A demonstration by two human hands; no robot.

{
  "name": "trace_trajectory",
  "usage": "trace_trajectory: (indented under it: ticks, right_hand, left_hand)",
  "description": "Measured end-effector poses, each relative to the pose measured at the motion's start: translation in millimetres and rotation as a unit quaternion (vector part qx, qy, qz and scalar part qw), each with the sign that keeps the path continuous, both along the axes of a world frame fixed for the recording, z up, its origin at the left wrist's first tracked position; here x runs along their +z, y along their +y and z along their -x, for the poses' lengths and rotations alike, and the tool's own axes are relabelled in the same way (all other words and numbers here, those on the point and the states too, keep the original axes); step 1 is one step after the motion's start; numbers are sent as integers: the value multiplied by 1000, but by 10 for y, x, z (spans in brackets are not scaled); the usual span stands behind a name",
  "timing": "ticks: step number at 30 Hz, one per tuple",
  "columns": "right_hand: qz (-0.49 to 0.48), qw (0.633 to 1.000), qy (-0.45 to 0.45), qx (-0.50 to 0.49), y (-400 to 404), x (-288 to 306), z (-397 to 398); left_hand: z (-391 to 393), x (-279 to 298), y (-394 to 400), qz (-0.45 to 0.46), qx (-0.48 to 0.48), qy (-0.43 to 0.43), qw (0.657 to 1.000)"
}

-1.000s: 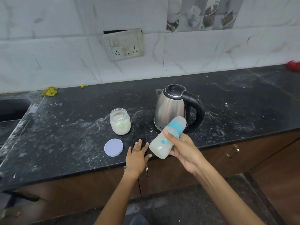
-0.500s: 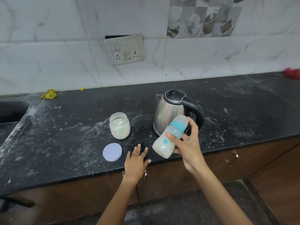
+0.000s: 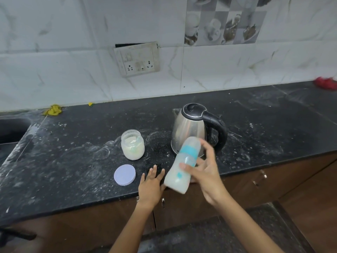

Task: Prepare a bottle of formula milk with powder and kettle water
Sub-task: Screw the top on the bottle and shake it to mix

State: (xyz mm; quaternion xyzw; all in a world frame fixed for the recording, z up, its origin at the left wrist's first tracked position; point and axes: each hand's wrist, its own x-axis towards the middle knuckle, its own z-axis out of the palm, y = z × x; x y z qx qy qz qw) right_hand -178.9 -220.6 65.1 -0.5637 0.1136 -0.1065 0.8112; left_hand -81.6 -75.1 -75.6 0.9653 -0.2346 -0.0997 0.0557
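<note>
The right hand [image 3: 204, 172] grips the capped baby bottle [image 3: 182, 165], tilted and blurred, held in the air above the counter's front edge, milky liquid inside, right in front of the steel kettle [image 3: 189, 128]. The left hand [image 3: 150, 185] lies flat and open on the black countertop [image 3: 73, 161], beside the lilac lid [image 3: 125, 174]. The open powder jar [image 3: 132, 144] stands left of the kettle.
</note>
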Motion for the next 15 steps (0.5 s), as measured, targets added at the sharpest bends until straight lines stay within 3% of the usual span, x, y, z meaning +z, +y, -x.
trace_trajectory:
  ticks: [3, 8, 12, 13, 15]
  right_hand:
    - [-81, 989, 5, -126, -96, 50, -84]
    - [27, 997, 40, 61, 107, 28, 70]
    - [-75, 986, 21, -148, -56, 124, -95]
    - [-75, 982, 32, -169, -54, 124, -120]
    - [-39, 992, 53, -107, 34, 80, -88]
  left_hand:
    - [17, 9, -11, 22, 8, -3, 1000]
    - [-5, 0, 16, -15, -10, -5, 1000]
    - [31, 39, -2, 17, 8, -6, 1000]
    - [35, 46, -5, 17, 6, -8, 1000]
    - [31, 40, -2, 21, 9, -4, 1000]
